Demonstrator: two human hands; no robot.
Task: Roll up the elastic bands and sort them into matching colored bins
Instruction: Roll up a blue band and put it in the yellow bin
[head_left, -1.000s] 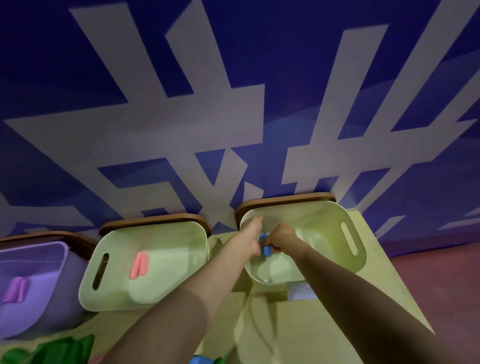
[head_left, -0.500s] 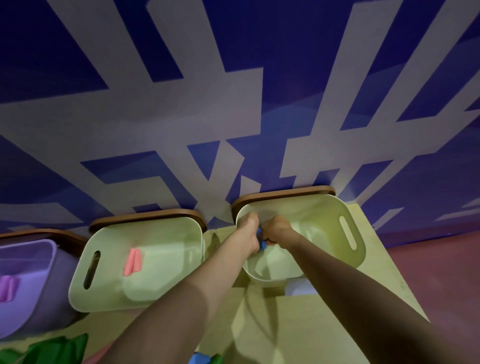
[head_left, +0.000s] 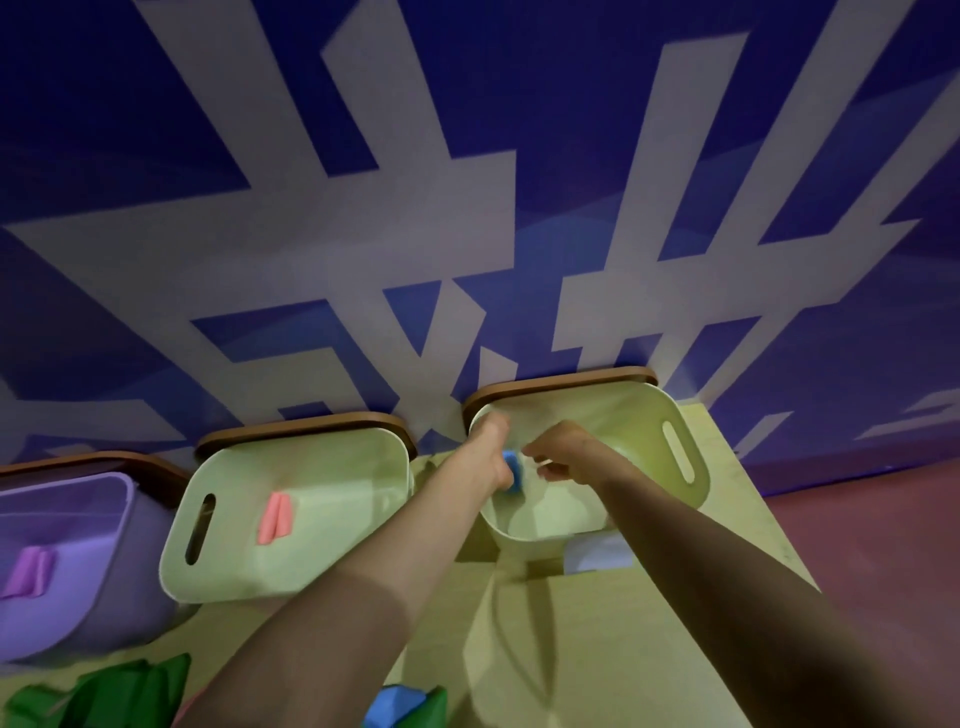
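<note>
Head camera: left hand (head_left: 487, 453) clamped on the blue band (head_left: 511, 470) over the far-right green bin (head_left: 636, 423), fingertips hidden behind the hand, while the blurred right hand (head_left: 562, 453) hangs above that bin, fingers curled, contact with the band unclear.

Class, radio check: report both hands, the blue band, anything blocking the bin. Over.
Left hand grips rolled blue band over the right-hand green bin. Right hand beside it, curled, blurred; grip unclear. Bin mouth unobstructed.

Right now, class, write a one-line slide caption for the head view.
Left hand holds blue band in rightmost green bin, right hand beside; pink band and purple band sit in neighbouring bins.
</note>
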